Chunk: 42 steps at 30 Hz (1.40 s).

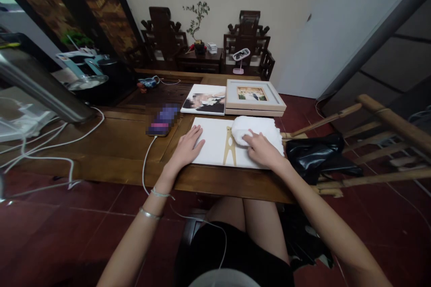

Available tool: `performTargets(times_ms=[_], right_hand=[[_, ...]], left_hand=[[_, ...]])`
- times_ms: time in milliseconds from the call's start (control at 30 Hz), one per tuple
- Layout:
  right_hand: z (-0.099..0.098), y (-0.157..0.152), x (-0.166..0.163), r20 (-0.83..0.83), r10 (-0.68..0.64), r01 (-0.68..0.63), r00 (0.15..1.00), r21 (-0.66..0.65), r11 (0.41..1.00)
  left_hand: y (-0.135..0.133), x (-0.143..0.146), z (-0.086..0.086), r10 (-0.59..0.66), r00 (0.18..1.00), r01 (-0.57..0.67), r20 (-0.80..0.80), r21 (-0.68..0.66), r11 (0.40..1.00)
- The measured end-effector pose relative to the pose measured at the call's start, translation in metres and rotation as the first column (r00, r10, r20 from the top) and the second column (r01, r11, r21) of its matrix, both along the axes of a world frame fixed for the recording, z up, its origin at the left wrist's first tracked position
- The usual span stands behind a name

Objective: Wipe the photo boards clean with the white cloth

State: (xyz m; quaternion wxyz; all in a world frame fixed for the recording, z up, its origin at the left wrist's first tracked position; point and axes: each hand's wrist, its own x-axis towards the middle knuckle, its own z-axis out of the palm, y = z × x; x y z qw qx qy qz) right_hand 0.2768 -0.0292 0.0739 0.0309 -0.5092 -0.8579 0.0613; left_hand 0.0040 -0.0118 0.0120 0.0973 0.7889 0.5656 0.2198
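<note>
White panel (210, 141) on wooden table (215, 184), left hand (187, 146) flat over its left edge, fingers spread, right hand (264, 149) on fluffy white cloth (264, 126) across its right side, grip unclear; a hard push could skid it into framed photo (252, 94) behind it

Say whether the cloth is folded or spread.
The cloth looks folded or bunched, not spread flat: its left end is thick and rounded.
</note>
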Motion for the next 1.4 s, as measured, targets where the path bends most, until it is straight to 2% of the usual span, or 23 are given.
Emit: performTargets(times_ms=[133,233,433,533,700,933,1233,1333,1400], right_hand=[[-0.005,0.013,-0.016,0.007,-0.024,0.024,1.0,0.07,0.997],[-0.011,0.006,-0.025,0.058,-0.034,0.029,0.998,0.084,0.996],[-0.015,-0.047,-0.029,0.115,0.046,-0.059,0.992,0.114,0.992],[-0.013,-0.076,-0.023,0.108,0.129,-0.137,0.986,0.078,0.987],[-0.012,-0.093,-0.01,0.063,0.246,-0.248,0.967,0.028,0.968],[-0.012,-0.06,0.002,-0.051,0.291,-0.289,0.955,0.038,0.957],[-0.015,0.023,-0.019,-0.109,0.169,-0.161,0.98,0.076,0.984],[-0.014,0.033,-0.029,-0.063,0.137,-0.132,0.989,0.08,0.988],[-0.014,0.028,-0.035,-0.022,0.137,-0.134,0.99,0.104,0.986]], left_hand=[[0.0,0.0,0.0,0.001,1.0,-0.001,0.001,0.0,1.0],[0.0,0.0,0.0,0.003,1.0,-0.003,0.005,0.003,1.0],[0.0,0.0,0.0,-0.005,1.0,0.005,0.003,0.0,1.0],[0.0,0.001,0.0,-0.001,1.0,0.001,0.006,-0.005,1.0],[0.0,0.001,0.002,-0.005,1.0,0.005,0.013,-0.011,1.0],[-0.001,0.001,0.002,0.002,1.0,-0.002,0.014,-0.013,1.0],[0.001,-0.001,-0.001,-0.009,1.0,0.009,0.025,0.0,1.0],[0.001,-0.001,-0.001,-0.004,1.0,0.004,0.024,0.0,1.0],[0.001,-0.001,-0.001,-0.004,1.0,0.004,0.023,0.001,1.0]])
